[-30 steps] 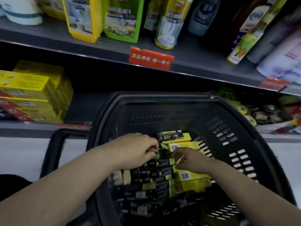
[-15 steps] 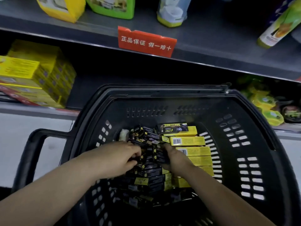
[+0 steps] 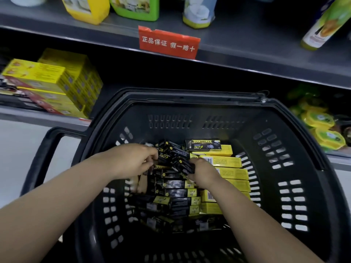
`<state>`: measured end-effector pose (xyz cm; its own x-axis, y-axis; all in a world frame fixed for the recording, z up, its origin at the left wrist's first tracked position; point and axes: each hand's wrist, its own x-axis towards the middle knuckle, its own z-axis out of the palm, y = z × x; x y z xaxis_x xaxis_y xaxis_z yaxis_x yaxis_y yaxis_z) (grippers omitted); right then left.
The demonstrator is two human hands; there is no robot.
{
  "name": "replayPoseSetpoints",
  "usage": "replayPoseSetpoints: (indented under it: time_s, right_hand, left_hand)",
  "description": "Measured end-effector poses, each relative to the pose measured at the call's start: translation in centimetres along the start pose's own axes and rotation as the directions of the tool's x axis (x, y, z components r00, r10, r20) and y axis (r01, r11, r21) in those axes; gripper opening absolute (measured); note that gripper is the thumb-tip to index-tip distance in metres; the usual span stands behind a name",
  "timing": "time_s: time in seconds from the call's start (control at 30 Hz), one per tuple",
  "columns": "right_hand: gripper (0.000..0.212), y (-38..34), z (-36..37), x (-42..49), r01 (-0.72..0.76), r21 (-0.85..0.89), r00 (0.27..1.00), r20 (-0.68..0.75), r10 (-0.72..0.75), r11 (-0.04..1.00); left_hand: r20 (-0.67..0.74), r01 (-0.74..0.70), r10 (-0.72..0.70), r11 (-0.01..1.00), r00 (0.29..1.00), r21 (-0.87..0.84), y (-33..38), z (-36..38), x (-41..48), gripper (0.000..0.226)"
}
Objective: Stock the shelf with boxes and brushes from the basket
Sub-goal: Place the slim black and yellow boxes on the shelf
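Inside the black plastic basket [image 3: 284,114], a person's left hand [image 3: 133,160] and right hand [image 3: 203,170] grip a loose cluster of small black boxes [image 3: 174,154] from either side. The fingers of both hands are curled around the boxes, near the basket's far wall. More black boxes lie in rows on the basket floor between the forearms, and long yellow boxes [image 3: 228,173] are stacked along its right side. Beyond the basket's far rim runs a grey shelf [image 3: 247,54] bearing a red label [image 3: 168,42] with white characters. Left of the basket sit stacked yellow cartons [image 3: 47,80]; right of it, round yellow-and-green packs [image 3: 322,128].
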<state>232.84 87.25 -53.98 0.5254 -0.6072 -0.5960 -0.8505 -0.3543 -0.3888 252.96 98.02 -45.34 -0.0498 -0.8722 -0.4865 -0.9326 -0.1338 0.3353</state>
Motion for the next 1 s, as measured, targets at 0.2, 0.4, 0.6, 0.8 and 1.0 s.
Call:
replayPoseSetpoints:
  time_s: [0.2, 0.4, 0.6, 0.8, 1.0]
  right_hand:
    - [0.007, -1.9, -2.8, -3.9, 0.045, 0.549, 0.996, 0.035, -0.077, 0.834]
    - [0.014, -5.5, -2.8, -7.0, 0.154, 0.859, 0.972, -0.044, -0.229, 0.488]
    - [0.023, -7.1, -2.7, -7.1, 0.258, 0.853, 0.926, -0.084, -0.368, 0.454]
    - [0.016, -4.6, -1.1, -3.6, 0.288, 0.276, 0.947, -0.225, -0.230, 0.917]
    - [0.068, 0.6, 1.8, -1.5, -0.054, -0.012, 0.989, 0.136, 0.055, 0.998]
  left_hand:
    - [-0.021, 0.005, -0.006, 0.998, 1.000, -0.070, 0.7, -0.3, -0.4, 0.029]
    - [-0.009, 0.042, -0.139, 0.355, 0.990, -0.934, 4.4, 0.1, -3.5, 0.039]
    - [0.068, 0.093, -0.148, 0.173, 0.987, -0.980, 4.1, 1.4, -5.2, 0.057]
    - [0.115, 0.160, -0.255, 0.165, 0.960, -0.973, 3.1, 1.0, -3.4, 0.072]
    - [0.117, 0.163, -0.367, 0.095, 0.923, -0.982, 2.8, 1.5, -3.0, 0.031]
